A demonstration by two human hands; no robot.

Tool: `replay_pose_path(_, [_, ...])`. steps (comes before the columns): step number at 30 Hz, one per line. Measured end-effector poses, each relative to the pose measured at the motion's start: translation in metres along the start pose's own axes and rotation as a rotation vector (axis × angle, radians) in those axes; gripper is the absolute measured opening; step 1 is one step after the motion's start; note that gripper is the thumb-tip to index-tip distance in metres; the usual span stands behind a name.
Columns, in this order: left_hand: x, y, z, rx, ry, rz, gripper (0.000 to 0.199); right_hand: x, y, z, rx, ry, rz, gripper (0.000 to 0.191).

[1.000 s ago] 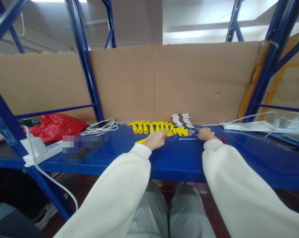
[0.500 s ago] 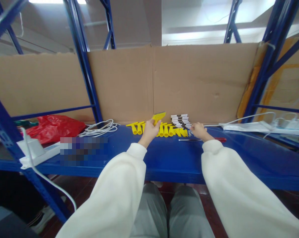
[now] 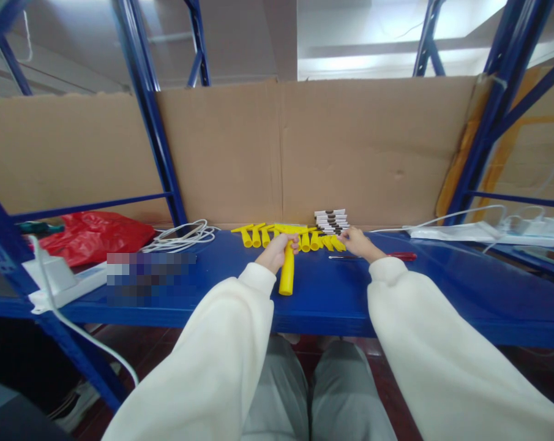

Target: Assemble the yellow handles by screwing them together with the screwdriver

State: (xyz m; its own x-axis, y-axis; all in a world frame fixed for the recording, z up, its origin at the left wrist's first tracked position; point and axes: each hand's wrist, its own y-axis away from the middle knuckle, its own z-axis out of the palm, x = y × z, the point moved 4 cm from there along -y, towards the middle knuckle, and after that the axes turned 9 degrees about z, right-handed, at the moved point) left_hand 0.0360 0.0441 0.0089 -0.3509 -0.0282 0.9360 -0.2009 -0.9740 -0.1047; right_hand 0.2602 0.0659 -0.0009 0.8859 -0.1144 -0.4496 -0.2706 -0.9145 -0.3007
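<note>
My left hand (image 3: pixel 277 250) is closed around a yellow scraper (image 3: pixel 286 272) with a wide T-shaped head, its tubular handle pointing down toward me. Behind it several like yellow scrapers (image 3: pixel 248 236) lie in a row on the blue shelf. Smaller yellow pieces (image 3: pixel 335 242) sit at the row's right end. My right hand (image 3: pixel 358 242) has its fingers closed at the lower edge of a stack of small white strips with dark bands (image 3: pixel 330 219); what they grip is too small to make out. Under the right wrist lies a screwdriver with a red handle (image 3: pixel 403 256).
The blue shelf (image 3: pixel 322 300) has a cardboard panel (image 3: pixel 226 159) along its back. To the left are a red plastic bag (image 3: pixel 97 236), a coiled white cable (image 3: pixel 185 237) and a power strip (image 3: pixel 81 288). A flat white packet (image 3: pixel 455 234) lies at right, near white plugs.
My left hand has turned the scraper so its handle now points toward me, with the head level behind. My right hand has shifted slightly left, against the white stack's lower edge.
</note>
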Motion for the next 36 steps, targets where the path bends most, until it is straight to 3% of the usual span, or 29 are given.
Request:
replay_pose_path(6, [-0.016,0.008,0.001,-0.092,-0.098,-0.236,0.025,-0.011,0.0,0.01,-0.083,-0.341,-0.171,0.019])
replay_pose_path(12, [-0.024,0.006,0.001,-0.151,-0.158,-0.3,0.022,-0.028,0.009,0.021,-0.193,-0.559,-0.331,0.024])
replay_pose_path(18, [-0.024,0.009,0.005,-0.205,-0.199,-0.319,0.019,-0.039,0.014,0.03,-0.265,-0.568,-0.42,0.027])
replay_pose_path(22, [-0.025,0.01,0.006,-0.212,-0.239,-0.305,0.021,-0.038,0.014,0.032,-0.288,-0.57,-0.404,0.027])
replay_pose_path(36, [-0.026,0.009,0.007,-0.219,-0.215,-0.267,0.019,-0.039,0.015,0.031,-0.257,-0.584,-0.415,0.022])
